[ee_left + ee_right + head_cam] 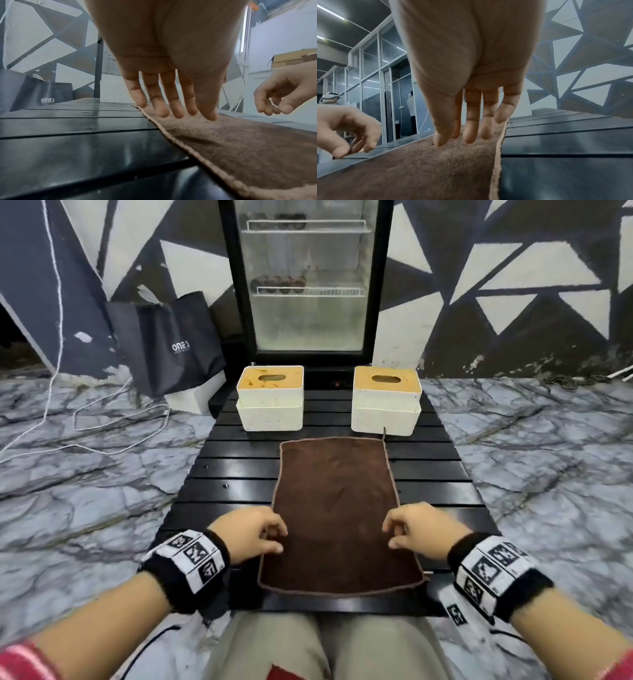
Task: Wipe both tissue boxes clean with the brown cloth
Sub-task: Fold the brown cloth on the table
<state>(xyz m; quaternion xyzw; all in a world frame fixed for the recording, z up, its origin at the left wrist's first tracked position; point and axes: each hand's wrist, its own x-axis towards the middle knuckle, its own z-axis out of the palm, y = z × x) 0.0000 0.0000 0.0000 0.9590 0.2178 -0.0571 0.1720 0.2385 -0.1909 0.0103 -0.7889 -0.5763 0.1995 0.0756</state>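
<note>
Soft and limp, the brown cloth (pixel 337 515) should bunch easily if pinched at its side edges, where the left hand (pixel 248 534) and right hand (pixel 423 530) hover loosely curled, holding nothing

black slatted bench (pixel 239 470) on marble-patterned floor (pixel 85 474) | glass-door fridge (pixel 308 278) behind it, dark items on 2 wire shelves | dark "ONE" bag (pixel 178 344) left of fridge | white cable (pixel 54 302) across floor | wall with triangle pattern (pixel 513 268)
</note>
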